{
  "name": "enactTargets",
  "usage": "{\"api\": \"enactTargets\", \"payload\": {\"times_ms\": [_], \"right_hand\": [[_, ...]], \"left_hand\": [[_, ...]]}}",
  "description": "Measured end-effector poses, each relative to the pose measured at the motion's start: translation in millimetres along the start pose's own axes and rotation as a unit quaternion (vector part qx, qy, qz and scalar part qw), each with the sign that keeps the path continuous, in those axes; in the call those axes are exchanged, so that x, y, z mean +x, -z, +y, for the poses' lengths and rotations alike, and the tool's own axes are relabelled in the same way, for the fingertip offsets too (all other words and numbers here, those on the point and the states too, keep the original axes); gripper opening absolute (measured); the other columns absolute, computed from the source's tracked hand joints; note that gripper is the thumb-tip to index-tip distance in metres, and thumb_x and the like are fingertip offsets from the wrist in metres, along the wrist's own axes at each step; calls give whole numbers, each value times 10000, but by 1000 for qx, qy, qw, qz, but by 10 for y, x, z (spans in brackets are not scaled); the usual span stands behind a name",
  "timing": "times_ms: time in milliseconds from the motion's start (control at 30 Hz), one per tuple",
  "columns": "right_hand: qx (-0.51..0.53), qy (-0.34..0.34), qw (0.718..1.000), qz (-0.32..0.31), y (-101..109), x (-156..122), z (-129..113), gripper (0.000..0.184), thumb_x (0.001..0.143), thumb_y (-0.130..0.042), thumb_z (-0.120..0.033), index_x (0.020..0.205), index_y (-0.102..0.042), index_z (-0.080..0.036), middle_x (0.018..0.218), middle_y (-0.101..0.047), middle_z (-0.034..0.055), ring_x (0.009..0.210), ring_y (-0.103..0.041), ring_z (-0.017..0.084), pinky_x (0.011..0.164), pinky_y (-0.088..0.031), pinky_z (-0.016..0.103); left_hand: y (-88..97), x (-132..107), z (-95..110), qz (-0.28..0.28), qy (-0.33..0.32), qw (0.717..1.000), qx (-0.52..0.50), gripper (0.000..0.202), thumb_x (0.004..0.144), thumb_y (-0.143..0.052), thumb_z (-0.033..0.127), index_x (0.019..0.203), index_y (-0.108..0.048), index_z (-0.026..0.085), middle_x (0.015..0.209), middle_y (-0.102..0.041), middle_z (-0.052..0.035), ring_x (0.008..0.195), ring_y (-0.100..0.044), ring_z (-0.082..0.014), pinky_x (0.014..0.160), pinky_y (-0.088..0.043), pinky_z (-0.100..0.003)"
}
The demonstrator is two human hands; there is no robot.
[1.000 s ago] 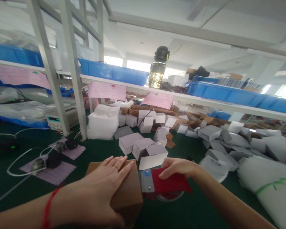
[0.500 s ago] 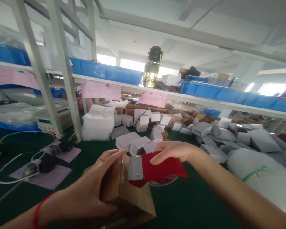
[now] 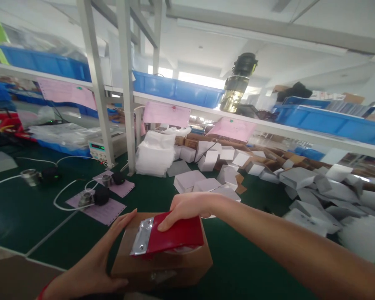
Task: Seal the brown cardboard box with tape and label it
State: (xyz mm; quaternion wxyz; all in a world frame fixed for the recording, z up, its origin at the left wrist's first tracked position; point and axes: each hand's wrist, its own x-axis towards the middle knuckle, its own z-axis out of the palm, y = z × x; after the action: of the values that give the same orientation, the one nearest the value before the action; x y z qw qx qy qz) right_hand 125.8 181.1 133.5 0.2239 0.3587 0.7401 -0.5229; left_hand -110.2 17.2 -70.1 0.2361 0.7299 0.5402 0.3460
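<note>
My right hand (image 3: 189, 208) grips a red tape dispenser (image 3: 178, 235), its thumb on top and the other fingers mostly hidden behind. The dispenser's metal end plate (image 3: 143, 236) lies over the top of a brown cardboard box (image 3: 187, 268), pointing left. Part of a tape roll shows under the red body. A shiny piece of clear tape (image 3: 162, 276) is on the box's near side. My left hand (image 3: 96, 254) braces the box at its left end, fingers along the far side and thumb at the near side.
Small white boxes (image 3: 190, 180) lie heaped behind and to the right. A stack of white foam sheets (image 3: 156, 154) stands by the shelf post (image 3: 129, 125). Cabled metal parts lie on pink paper (image 3: 103, 210) at left. Above, the shelf carries blue bins (image 3: 178, 89) and a bottle (image 3: 236, 87).
The view has swung left. The box has turned so its long near side faces me, and the dispenser has moved from the box's right end onto its top.
</note>
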Motion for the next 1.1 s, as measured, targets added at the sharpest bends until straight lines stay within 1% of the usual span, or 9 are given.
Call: {"api": "enactTargets", "payload": {"times_ms": [167,333,467,600,767,833,933,1033,1100], "right_hand": [[-75,-25,996,39,106,-220,255,305,925,-829,-398,807,-705,-145,809,-709,15,711,-678,178,561,-472,201],[33,-56,997,43,343,-723,1020,395,793,-843,-514,861,-735,-140,872,-716,48,763,-690,192,567,-496,192],[74,-74,992,76,394,-1000,1585,488,733,-866,-588,877,-740,-139,849,-702,50,794,-696,212,637,-529,222],[83,-76,989,96,341,-967,1868,475,741,-868,-584,848,-728,-143,857,-704,57,838,-699,242,674,-550,260],[69,-107,984,122,305,-751,1878,394,762,-890,-479,836,-711,-136,868,-703,54,859,-705,243,693,-560,242],[71,-112,984,118,309,-716,1852,375,768,-895,-451,859,-712,-136,870,-705,51,849,-709,239,706,-568,242],[67,-120,984,116,315,-732,1821,341,794,-879,-425,868,-714,-137,867,-710,50,828,-712,231,702,-570,243],[48,-139,981,126,313,-791,1766,259,847,-827,-367,869,-717,-134,864,-717,50,816,-714,220,686,-561,235],[26,-157,978,137,298,-825,1692,202,884,-788,-320,884,-719,-130,862,-722,49,818,-717,220,671,-552,238]], "left_hand": [[-59,-38,-24,25,15,1000,7,1133,733,-765,381,1627,-70,349,1709,-200,-114,1541,-256,-452,1244,-251,-616],[-110,-37,-44,36,21,999,11,1145,679,-761,360,1604,-86,397,1704,-220,-84,1524,-313,-440,1237,-293,-600],[-212,-33,-49,74,26,997,-6,1085,675,-724,384,1589,-141,414,1678,-296,-52,1504,-331,-451,1239,-268,-633],[-141,-17,7,93,27,995,-4,996,701,-671,476,1577,-198,438,1657,-336,32,1469,-366,-460,1252,-243,-611],[33,136,322,92,-68,978,175,800,834,-633,618,1553,-398,359,1692,-325,-28,1493,-394,-391,1250,-301,-555],[-126,272,533,79,-145,952,256,707,898,-619,513,1553,-418,341,1637,-434,-22,1478,-448,-302,1250,-347,-470],[-616,530,864,6,-299,909,291,764,873,-618,429,1576,-402,221,1581,-505,-62,1399,-551,-246,1199,-442,-355],[-1087,797,1178,-18,-295,905,307,802,847,-648,461,1529,-459,86,1567,-488,-161,1387,-562,-309,1130,-524,-390],[-1269,945,1347,-49,-265,905,329,723,911,-622,448,1500,-495,48,1558,-492,-180,1400,-549,-314,1136,-522,-397]]}}
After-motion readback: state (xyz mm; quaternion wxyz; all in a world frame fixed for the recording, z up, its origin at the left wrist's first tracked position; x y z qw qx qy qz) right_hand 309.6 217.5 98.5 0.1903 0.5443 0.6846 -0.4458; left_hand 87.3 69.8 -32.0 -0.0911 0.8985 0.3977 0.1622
